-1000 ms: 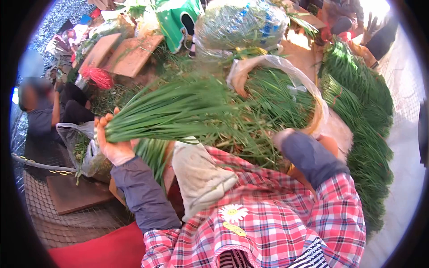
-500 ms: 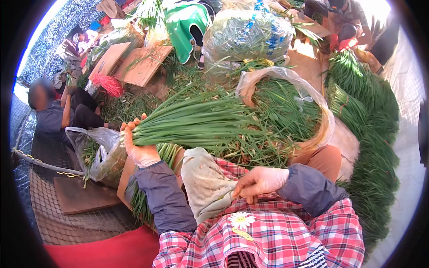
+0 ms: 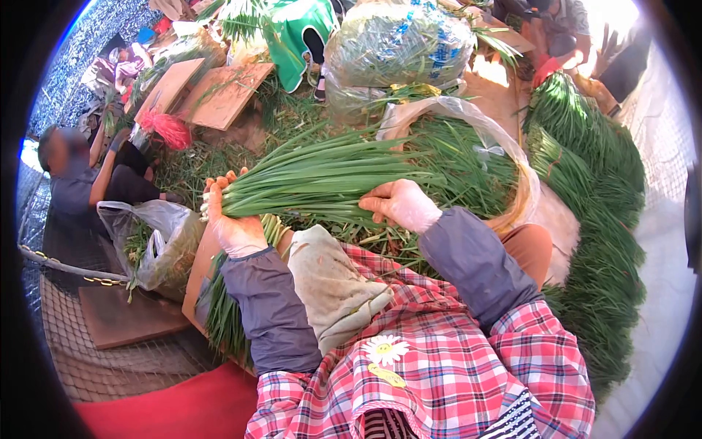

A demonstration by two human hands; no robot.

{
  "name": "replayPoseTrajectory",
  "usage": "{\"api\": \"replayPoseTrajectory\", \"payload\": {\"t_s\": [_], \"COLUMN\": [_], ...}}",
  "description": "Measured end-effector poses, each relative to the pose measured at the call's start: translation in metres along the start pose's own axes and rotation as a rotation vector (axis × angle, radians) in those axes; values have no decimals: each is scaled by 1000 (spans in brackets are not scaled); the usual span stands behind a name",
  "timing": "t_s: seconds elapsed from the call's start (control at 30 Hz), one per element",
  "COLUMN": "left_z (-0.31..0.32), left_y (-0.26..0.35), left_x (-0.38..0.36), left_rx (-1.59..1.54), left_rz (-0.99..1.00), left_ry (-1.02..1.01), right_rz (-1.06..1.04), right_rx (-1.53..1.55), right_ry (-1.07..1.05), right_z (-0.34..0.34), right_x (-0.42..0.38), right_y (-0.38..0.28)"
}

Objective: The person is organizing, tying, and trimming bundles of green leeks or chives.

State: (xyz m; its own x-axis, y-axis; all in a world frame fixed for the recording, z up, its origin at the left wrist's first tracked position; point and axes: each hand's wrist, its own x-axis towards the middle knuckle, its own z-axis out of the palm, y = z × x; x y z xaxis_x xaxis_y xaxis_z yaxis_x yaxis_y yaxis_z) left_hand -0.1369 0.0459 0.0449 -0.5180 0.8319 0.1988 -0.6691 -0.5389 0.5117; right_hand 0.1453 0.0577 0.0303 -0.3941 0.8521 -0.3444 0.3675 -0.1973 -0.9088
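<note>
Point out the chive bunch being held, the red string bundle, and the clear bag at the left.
chive bunch (image 3: pixel 322 183), head view, middle of the green stalks.
red string bundle (image 3: pixel 170 129), head view, centre of the red tuft.
clear bag (image 3: pixel 162 241), head view, crumpled plastic side.

Probably a produce-sorting yard: stacked chive bundles (image 3: pixel 592 183), bagged greens (image 3: pixel 398 44).

Both hands, left (image 3: pixel 232 223) and right (image 3: pixel 400 205), grip a chive bundle (image 3: pixel 322 179)
</note>
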Motion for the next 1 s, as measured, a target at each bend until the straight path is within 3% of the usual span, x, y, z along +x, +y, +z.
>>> {"api": "replayPoseTrajectory", "payload": {"t_s": [0.1, 0.2, 0.23, 0.33, 0.37, 0.4, 0.43, 0.47, 0.53, 0.6, 0.67, 0.73, 0.8, 0.87, 0.93, 0.97, 1.0], "left_z": [5, 7, 8, 6, 5, 4, -2, -5, 6, 48, 58, 59, 47, 48, 47, 47, 43], "left_y": [-3, -6, -7, -2, 5, 6, 7, 5, -18, -40, -53, -58, -56, -46, -35, -26, -20], "left_x": [-4, -5, -6, -8, -8, -5, -3, -3, -9, -39, -51, -58, -55, -54, -51, -46, -41], "left_rx": [41, 68, 75, 155, 194, 217, 224, 235, 324, 430, 489, 513, 468, 433, 420, 401, 377], "left_rz": [-9, -5, -1, 21, 7, -17, -46, -86, 21, 67, 69, 56, -19, -65, -4, 17, 38], "left_ry": [33, 67, 83, 132, 168, 193, 168, 141, 129, 92, 20, -59, 23, 81, 9, -29, -65], "right_rz": [34, -192, -267, -338, -163, -447, -226, -385, -390, -470, -501, -503, -404, -140, 155, 404, 403], "right_rx": [119, -103, -326, -433, -103, -292, -143, -487, -424, -307, -426, -482, -639, -836, -1117, -1335, -1357], "right_ry": [-72, -32, 64, 465, 339, 348, 49, 25, -59, 184, 311, 283, 203, -2, -391, -487, -496], "right_z": [8, 23, 26, 14, 0, 0, 1, 4, 12, 32, 51, 52, 46, 33, 33, 44, 28], "right_x": [4, 10, 5, 20, 29, 28, -10, -21, -34, -29, -11, -6, -10, -11, 16, 36, 26], "right_y": [-6, 13, 9, 44, 64, 86, 49, 39, 15, -1, -1, 4, 19, 46, 130, 203, 215]}}
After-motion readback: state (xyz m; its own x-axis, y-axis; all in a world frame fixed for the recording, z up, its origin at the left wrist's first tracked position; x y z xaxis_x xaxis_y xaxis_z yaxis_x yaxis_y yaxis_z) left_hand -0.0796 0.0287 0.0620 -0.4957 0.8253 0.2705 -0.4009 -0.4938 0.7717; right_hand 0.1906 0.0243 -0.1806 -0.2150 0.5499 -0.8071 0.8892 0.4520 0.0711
